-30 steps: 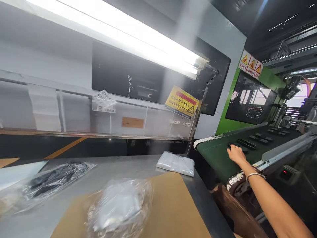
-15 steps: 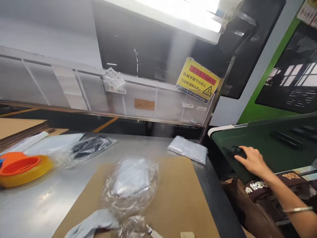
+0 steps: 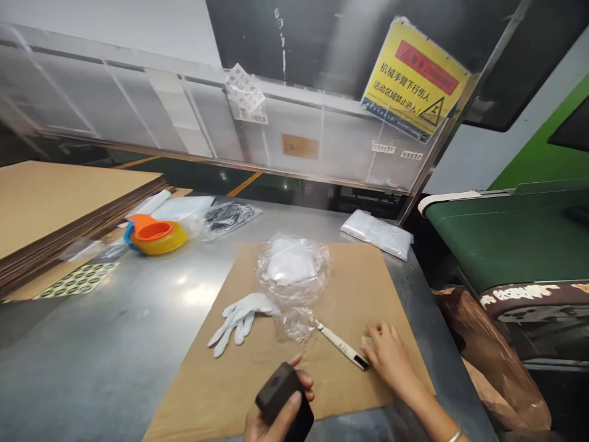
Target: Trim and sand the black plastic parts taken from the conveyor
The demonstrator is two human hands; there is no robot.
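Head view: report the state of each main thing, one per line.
Dark block, tilted, held in left grip
Right grip, curled, contents unclear
White glove, unworn, lying flat
Pale-handled tool, lying down
Clear plastic, crumpled
Cardboard sheet, flat
Far-right white packet, lying flat
Cardboard stack, lying flat
Green belt, motion unclear

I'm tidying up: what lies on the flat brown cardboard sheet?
White fabric glove, slim cream tool, clear-and-white plastic bundle. The right hand partly hides a small pale piece; what's beneath is covered.
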